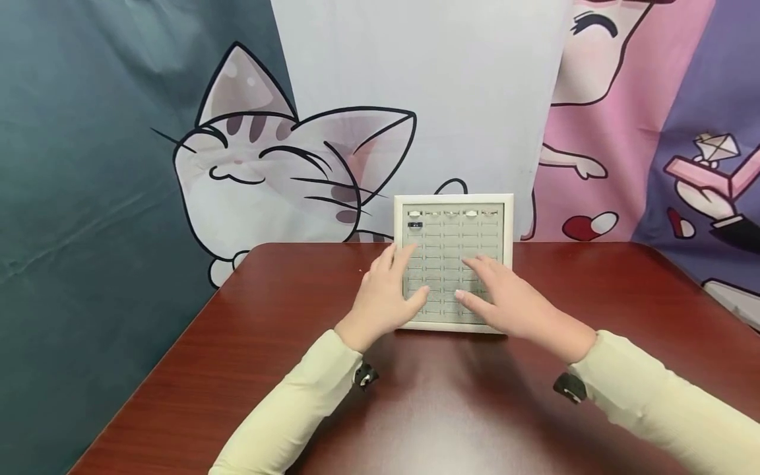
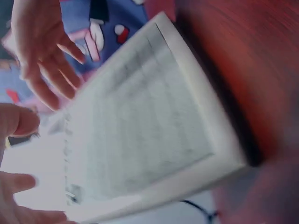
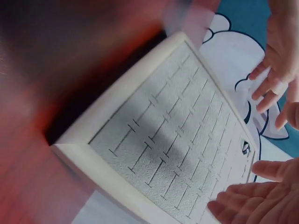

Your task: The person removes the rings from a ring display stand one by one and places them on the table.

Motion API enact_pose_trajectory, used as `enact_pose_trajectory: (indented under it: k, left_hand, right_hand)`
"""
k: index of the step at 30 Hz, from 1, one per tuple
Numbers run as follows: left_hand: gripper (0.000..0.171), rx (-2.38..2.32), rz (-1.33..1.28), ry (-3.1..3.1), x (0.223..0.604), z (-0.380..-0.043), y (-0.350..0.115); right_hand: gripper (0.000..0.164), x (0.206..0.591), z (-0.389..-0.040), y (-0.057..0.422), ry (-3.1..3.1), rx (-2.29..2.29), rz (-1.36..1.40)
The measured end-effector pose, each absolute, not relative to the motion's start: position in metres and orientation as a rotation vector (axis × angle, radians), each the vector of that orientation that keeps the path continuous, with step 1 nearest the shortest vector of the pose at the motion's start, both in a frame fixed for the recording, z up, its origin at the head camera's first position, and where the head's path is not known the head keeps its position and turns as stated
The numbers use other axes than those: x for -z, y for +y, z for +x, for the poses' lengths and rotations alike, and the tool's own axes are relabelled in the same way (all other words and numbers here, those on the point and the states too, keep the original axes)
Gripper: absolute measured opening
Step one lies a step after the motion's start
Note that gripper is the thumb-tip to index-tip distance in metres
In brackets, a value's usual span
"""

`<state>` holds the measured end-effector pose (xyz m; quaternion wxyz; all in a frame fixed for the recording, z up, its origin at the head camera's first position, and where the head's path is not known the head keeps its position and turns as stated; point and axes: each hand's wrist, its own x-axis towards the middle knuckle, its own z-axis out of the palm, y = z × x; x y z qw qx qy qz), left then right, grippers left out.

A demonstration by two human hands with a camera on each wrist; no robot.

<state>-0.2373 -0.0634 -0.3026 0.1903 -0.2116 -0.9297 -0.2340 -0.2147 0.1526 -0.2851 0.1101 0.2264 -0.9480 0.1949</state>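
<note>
A ring display board (image 1: 436, 264) with a cream-white frame and grey slotted padding stands propped up on the table. Along its top row sit several rings, among them a wide white ring (image 1: 472, 213) toward the right. A dark ring (image 1: 415, 225) is at the left end of the second row. My left hand (image 1: 382, 293) is spread in front of the board's left side, thumb apart from the fingers. Facing it, my right hand (image 1: 513, 300) reaches across the lower right of the board, fingers extended. Neither hand holds anything. In the right wrist view the slots (image 3: 161, 165) show sharply.
The reddish-brown table (image 1: 285, 297) has a shiny top. Behind it hangs a cartoon-printed backdrop (image 1: 493, 99) with a smiling cat. Pale green sleeves (image 1: 297, 409) cover both arms, and a small dark device (image 1: 365, 376) sits at each wrist.
</note>
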Motion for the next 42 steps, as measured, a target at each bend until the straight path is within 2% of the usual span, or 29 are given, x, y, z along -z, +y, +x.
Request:
enact_pose_trajectory:
  k: [5, 13, 19, 28, 42]
  left_hand:
    - [0.078, 1.068, -0.527, -2.485, 0.319, -0.261, -0.073]
    - [0.080, 1.686, -0.280, -2.419, 0.340, -0.286, -0.077]
    - [0.068, 2.011, -0.201, -2.340, 0.352, -0.295, -0.074]
    - [0.040, 2.116, -0.191, -2.250, 0.352, -0.305, -0.067]
    - [0.029, 2.406, -0.126, -2.019, 0.350, -0.312, -0.065]
  right_hand:
    - [0.061, 0.279, -0.237, 0.143, -2.700, -0.617, 0.678]
    - [0.054, 0.268, -0.259, 0.126, -2.614, -0.731, 0.675]
    - [0.051, 0.261, -0.276, 0.116, -2.582, -0.769, 0.631]
    - [0.040, 0.241, -0.300, 0.098, -2.562, -0.841, 0.545]
    - [0.026, 0.243, -0.321, 0.079, -2.546, -0.915, 0.435]
